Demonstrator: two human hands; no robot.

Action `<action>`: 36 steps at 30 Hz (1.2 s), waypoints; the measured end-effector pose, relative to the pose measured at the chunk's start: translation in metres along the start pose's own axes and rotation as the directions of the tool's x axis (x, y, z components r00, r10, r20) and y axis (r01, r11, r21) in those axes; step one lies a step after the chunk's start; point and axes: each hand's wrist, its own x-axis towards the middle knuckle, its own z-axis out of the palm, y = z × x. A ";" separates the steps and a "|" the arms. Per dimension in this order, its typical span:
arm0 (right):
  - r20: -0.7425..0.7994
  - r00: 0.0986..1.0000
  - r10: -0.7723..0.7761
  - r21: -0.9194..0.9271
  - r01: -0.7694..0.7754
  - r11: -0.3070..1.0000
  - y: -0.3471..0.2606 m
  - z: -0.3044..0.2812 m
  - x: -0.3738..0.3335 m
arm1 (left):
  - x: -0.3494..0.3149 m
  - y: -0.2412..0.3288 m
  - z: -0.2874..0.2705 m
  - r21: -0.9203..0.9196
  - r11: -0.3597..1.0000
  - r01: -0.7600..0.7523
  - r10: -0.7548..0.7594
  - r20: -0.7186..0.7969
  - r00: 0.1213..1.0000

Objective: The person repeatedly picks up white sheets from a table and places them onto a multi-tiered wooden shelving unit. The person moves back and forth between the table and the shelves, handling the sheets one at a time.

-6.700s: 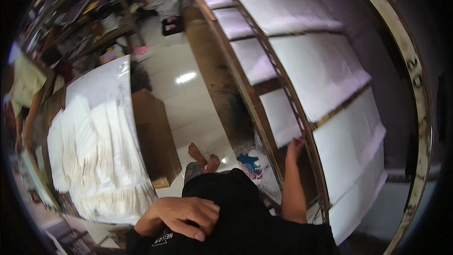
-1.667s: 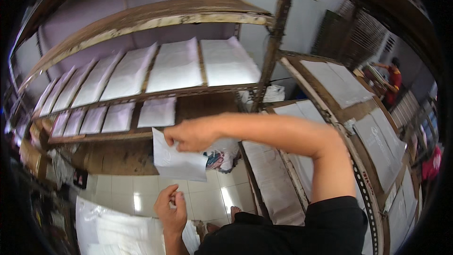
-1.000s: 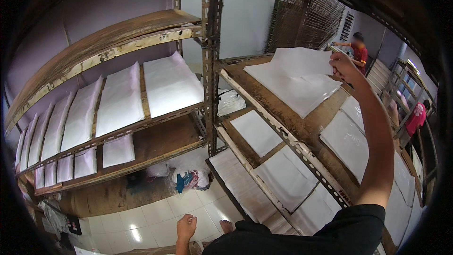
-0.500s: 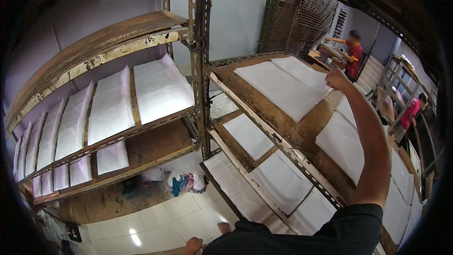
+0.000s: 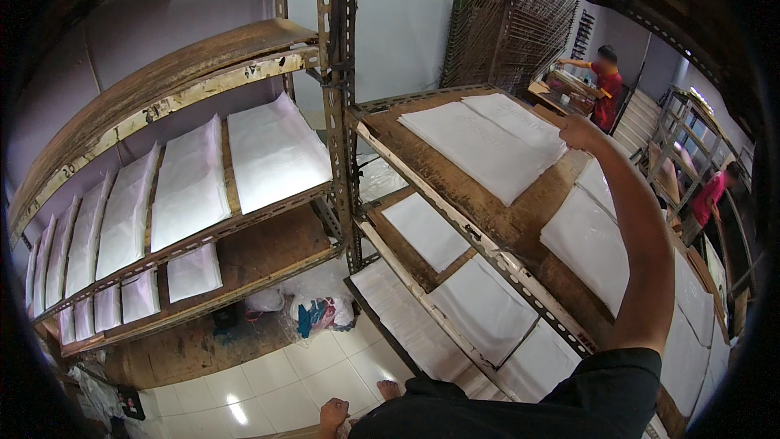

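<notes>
Nearest, the left hand (image 5: 333,413) hangs low; I cannot tell its grip. Farther right, the right hand's (image 5: 578,133) grip looks pinched closed on the white sheet's (image 5: 479,150) right corner, atop the shelf (image 5: 532,228); a light touch should avoid creases.

Five sheets (image 5: 195,271), lower-left shelf (image 5: 268,254); two hands (image 5: 580,133); two co-workers (image 5: 607,89).

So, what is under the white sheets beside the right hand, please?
A brown wooden shelf board shows around the white sheets beside the right hand, so they seem to lie on it. Whatever is directly beneath them is covered and cannot be seen.
</notes>
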 end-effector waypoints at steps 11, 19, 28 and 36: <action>-0.416 0.856 -0.306 0.211 0.418 0.884 -0.170 -0.146 -0.052 | -0.005 0.073 -0.046 -0.198 0.968 -0.154 0.142 -0.076 0.987; -0.325 0.251 -0.912 -0.249 0.907 0.339 -0.424 -0.184 -0.183 | -0.054 0.141 -0.105 -0.332 0.900 -0.283 0.220 -0.215 0.952; -0.446 -0.442 -0.779 0.067 0.851 -0.521 -0.602 -0.141 -0.332 | -0.169 0.148 -0.158 -0.136 0.930 -0.342 0.223 -0.531 0.817; -0.216 0.579 -0.786 0.912 -0.168 -0.374 -0.701 0.098 -0.286 | -0.321 0.116 -0.179 -0.294 0.922 -0.252 -0.095 -0.803 0.588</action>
